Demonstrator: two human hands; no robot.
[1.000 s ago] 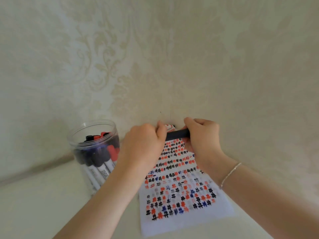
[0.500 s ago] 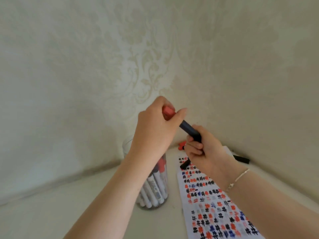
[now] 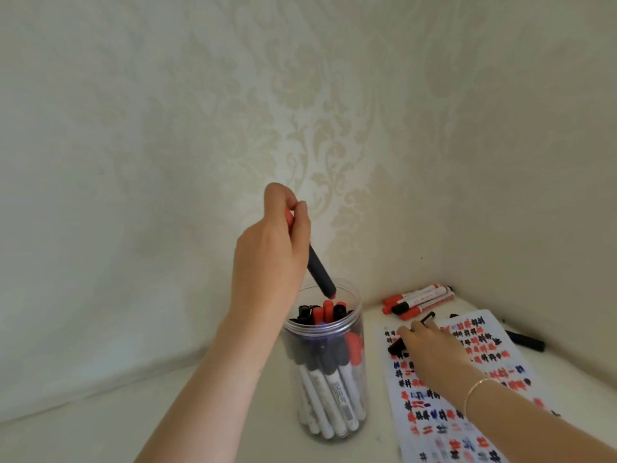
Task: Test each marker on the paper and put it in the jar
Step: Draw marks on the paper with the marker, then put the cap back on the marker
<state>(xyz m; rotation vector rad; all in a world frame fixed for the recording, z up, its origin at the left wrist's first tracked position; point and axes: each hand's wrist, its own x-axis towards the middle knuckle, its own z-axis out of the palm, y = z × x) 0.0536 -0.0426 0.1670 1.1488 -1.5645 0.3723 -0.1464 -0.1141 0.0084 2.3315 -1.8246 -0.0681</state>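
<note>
My left grip (image 3: 270, 252) pinches a dark-barrelled marker (image 3: 320, 274) tip-down over the clear plastic jar (image 3: 325, 379) (crowded with pens); at three o'clock, my right grip (image 3: 430, 354) curls round a black marker (image 3: 397, 345) on scribbled paper (image 3: 500, 372).

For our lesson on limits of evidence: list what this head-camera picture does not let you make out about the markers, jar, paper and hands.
- Top of the marker over the jar: hidden inside the left hand.
- Black marker on the paper: mostly covered by the right hand.
- Paper's near end: blurred and cut by the bottom edge.
- Print on the markers in the jar: too small to read.
</note>
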